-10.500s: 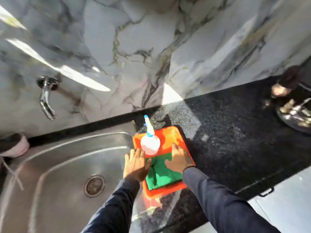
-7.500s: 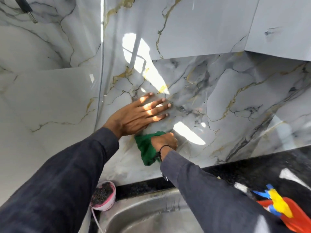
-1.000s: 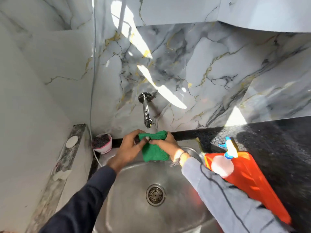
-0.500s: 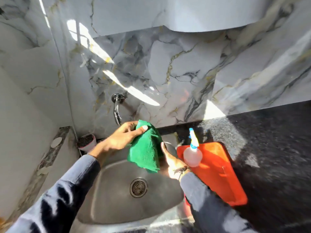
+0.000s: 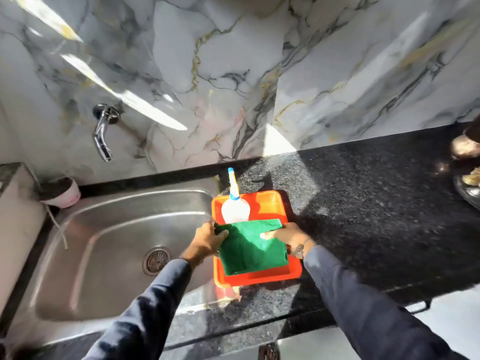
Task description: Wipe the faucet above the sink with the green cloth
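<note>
The green cloth (image 5: 250,246) lies folded over the near half of an orange tray (image 5: 272,203) on the black counter, right of the sink. My left hand (image 5: 207,241) grips the cloth's left edge. My right hand (image 5: 288,235) holds its right edge, fingers resting on top. The chrome faucet (image 5: 102,133) juts from the marble wall above the steel sink (image 5: 109,245), well to the left of both hands, with nothing touching it.
A white spray bottle (image 5: 235,206) with a blue nozzle lies in the tray's far half. A small pink bowl (image 5: 61,193) sits at the sink's back left corner. Metal items (image 5: 467,165) stand at the counter's far right. The counter's front edge runs below my arms.
Both hands have carried the cloth from over the sink near the faucet rightward to the orange tray, where it now lies flat and folded. The view has swung right and down.
</note>
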Available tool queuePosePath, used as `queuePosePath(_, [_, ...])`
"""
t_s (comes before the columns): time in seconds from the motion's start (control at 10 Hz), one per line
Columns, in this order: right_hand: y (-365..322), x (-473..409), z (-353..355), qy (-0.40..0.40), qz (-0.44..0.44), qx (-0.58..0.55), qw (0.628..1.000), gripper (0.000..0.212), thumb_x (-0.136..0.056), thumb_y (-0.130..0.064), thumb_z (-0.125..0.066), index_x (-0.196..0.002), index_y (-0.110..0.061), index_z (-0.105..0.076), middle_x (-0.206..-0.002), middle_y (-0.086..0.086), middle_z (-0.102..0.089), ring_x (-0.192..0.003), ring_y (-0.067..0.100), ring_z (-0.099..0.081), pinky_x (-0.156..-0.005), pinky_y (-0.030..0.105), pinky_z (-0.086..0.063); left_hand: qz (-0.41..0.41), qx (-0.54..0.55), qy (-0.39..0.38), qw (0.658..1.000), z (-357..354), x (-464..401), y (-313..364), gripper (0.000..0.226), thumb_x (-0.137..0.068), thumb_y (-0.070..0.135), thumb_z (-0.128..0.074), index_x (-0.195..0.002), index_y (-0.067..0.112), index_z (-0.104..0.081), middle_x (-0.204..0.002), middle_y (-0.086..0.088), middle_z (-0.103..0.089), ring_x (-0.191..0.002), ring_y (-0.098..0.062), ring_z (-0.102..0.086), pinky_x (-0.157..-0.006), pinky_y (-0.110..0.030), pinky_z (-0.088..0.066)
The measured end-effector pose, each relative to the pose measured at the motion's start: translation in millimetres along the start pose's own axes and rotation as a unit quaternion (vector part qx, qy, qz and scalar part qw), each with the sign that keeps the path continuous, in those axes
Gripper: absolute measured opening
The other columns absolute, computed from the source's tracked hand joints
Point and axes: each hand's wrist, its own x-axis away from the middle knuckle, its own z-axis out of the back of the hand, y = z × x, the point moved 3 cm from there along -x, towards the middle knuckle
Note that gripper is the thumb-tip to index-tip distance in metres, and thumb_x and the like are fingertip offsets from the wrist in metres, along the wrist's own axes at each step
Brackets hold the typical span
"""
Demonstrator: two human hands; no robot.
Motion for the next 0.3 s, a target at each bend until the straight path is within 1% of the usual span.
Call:
queuePosePath(0.1, [9, -7, 4, 0.049, -0.009, 0.121, 0.991, 0.091, -0.074, -0.035, -0.093, -0.148, -0.001, -0.054, -0.15, 0.014, -0.06, -0.138, 0.03, -0.058, -0.106, 0.033, -0.051, -0.025, -0.076, 0.009, 0.997, -32, 0, 6, 0.021, -0.099, 0.02, -0.067, -0.11, 0.003, -0.06, -0.12, -0.03, -0.074, -0.115, -0.047, -0.07, -0.095, -0.046, -0.055])
queuePosePath(0.2, [3, -4, -2, 0.114, 0.023, 0.251, 0.961, 0.066, -0.076, -0.032, -0.088, -0.132, -0.006, -0.066, -0.14, 0.016, -0.067, -0.13, 0.032, -0.064, -0.103, 0.035, -0.054, -0.06, -0.135, 0.018, 0.989, -45, 0, 7, 0.029, -0.096, 0.015, -0.068, -0.119, 0.0, -0.062, -0.116, -0.028, -0.073, -0.109, -0.047, -0.069, -0.093, -0.047, -0.054])
queuePosePath(0.3, [-3, -2, 2, 0.196, 0.056, 0.286, 0.936, 0.045, -0.082, -0.024, -0.078, -0.123, -0.01, -0.07, -0.132, 0.017, -0.07, -0.126, 0.034, -0.066, -0.104, 0.037, -0.055, -0.099, -0.151, 0.048, 0.982, -39, -1, 6, 0.018, -0.092, 0.008, -0.064, -0.107, -0.001, -0.065, -0.107, -0.025, -0.073, -0.097, -0.046, -0.071, -0.086, -0.05, -0.058])
